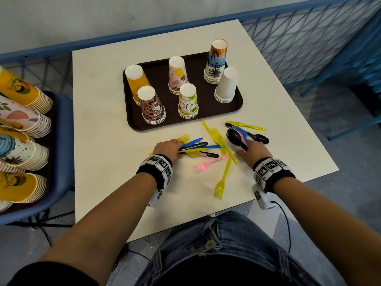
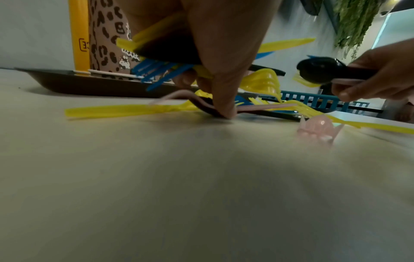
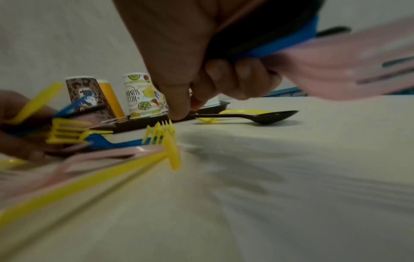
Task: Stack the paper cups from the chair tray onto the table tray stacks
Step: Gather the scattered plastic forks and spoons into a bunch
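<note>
Both hands are busy with cutlery, not cups: the left hand [image 1: 168, 148] curls round a bundle of plastic forks and spoons [image 1: 193, 145], the right hand [image 1: 252, 150] grips another bunch [image 1: 237, 137], probably clearing the table [image 1: 99, 141]. Loose yellow forks [image 1: 221, 182] lie between them. The paper cups [image 1: 22, 120] wait sideways on the chair tray [image 1: 52, 104], well apart from the table tray stacks [image 1: 187, 101].

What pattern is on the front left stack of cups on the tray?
Brown leopard spots on the paper cup stack, clearest in the head view.
</note>
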A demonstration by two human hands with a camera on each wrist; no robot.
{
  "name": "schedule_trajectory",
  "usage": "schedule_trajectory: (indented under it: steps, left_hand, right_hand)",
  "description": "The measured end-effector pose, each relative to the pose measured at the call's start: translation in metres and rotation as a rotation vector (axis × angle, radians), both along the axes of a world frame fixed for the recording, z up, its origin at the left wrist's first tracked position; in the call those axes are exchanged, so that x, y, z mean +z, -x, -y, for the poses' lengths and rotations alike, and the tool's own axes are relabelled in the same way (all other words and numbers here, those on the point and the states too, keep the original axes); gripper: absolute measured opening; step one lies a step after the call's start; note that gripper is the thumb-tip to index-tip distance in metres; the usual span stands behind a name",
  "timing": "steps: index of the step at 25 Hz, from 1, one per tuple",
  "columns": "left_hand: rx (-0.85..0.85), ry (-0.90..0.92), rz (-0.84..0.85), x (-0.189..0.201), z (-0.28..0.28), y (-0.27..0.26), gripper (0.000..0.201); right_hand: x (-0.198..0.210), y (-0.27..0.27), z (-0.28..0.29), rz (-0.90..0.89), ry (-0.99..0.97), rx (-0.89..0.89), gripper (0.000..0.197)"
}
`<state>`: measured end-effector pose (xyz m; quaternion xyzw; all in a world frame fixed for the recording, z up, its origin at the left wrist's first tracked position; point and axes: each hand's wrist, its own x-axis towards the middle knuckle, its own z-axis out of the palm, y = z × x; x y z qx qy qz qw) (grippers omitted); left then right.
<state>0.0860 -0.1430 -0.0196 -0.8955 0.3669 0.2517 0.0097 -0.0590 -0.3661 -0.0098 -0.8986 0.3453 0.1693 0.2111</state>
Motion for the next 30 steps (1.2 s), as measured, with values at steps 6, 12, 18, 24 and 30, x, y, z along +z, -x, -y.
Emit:
schedule_trajectory:
  steps: [6, 12, 18, 24, 30]
  left_hand:
    - [-0.004, -0.061, 0.049, 0.001, -0.001, 0.001, 0.034]
    - [0.106, 0.043, 0.140, 0.008, -0.018, -0.003, 0.031]
    - [0.279, 0.183, 0.141, 0.009, -0.027, -0.013, 0.027]
    - [0.275, -0.004, 0.116, 0.012, -0.022, -0.023, 0.038]
    - [0.246, 0.001, 0.105, 0.005, -0.011, -0.035, 0.043]
  right_hand:
    - [0.001, -0.051, -0.017, 0.077, -0.083, 0.002, 0.043]
    - [-0.006, -0.075, -0.020, -0.076, -0.027, 0.052, 0.052]
    - [-0.009, -0.085, -0.022, -0.150, 0.039, 0.158, 0.038]
    - [-0.006, -0.080, -0.017, -0.137, 0.129, 0.256, 0.029]
    - [-0.002, -0.078, -0.019, -0.051, 0.030, 0.323, 0.027]
